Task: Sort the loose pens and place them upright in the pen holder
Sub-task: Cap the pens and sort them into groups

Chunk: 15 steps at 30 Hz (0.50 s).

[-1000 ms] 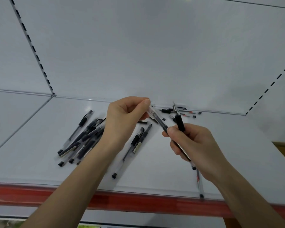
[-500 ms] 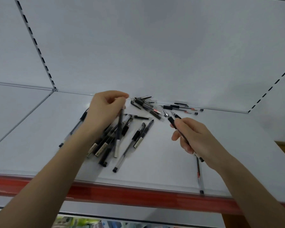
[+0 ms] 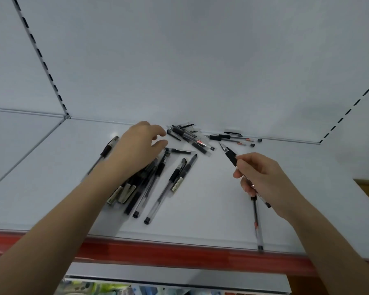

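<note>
A black-gripped pen (image 3: 230,155) is pinched in the curled fingers of the right hand (image 3: 262,177), its tip pointed up and to the left. The left hand (image 3: 136,150) is laid palm-down on a pile of pens (image 3: 141,188), fingers loosely bent, with nothing seen gripped. More loose pens are scattered flat on the white shelf (image 3: 211,199): a parallel pair (image 3: 179,173) between the hands, a cluster (image 3: 190,137) by the back wall, and a single pen (image 3: 256,222) near the red front edge (image 3: 158,252).
</note>
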### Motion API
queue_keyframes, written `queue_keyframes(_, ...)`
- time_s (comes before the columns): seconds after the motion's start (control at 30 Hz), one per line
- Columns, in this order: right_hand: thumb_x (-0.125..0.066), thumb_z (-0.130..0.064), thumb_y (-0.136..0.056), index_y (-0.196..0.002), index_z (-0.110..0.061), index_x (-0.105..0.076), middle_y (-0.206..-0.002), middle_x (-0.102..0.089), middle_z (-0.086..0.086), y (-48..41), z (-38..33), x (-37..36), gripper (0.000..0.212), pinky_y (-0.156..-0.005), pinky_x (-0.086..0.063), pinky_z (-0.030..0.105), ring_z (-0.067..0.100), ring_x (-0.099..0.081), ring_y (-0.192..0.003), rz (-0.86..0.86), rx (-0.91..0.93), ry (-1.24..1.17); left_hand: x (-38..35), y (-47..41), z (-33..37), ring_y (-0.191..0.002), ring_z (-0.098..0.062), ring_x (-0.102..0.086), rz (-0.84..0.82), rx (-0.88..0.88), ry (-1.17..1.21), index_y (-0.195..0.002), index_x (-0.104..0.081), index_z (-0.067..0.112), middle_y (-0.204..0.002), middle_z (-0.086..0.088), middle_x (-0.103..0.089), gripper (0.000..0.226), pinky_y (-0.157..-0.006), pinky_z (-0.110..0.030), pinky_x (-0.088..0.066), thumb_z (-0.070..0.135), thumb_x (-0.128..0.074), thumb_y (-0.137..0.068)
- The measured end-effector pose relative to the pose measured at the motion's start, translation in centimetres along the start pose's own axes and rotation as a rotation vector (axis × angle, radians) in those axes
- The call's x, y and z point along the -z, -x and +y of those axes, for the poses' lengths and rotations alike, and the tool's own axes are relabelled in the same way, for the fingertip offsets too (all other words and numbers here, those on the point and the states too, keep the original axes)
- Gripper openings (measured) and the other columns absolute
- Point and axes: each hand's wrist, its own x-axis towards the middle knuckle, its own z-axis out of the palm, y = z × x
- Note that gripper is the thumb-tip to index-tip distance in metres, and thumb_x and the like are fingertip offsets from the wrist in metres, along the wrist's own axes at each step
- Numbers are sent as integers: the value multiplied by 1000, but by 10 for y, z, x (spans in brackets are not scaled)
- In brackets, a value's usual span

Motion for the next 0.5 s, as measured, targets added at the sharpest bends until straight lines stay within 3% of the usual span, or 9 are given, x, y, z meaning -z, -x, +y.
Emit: queue_keyframes(0.5, -54, -12, -90, -85, -19, -59, -69, -63, 3, 8, 25, 50, 10, -41, -41, 15, 1, -49, -42, 194, 20, 56, -43, -37, 38, -74, -20, -54, -169, -266, 26, -87, -70, 4, -86, -10, -69, 16, -72, -30, -43, 6, -54, -85)
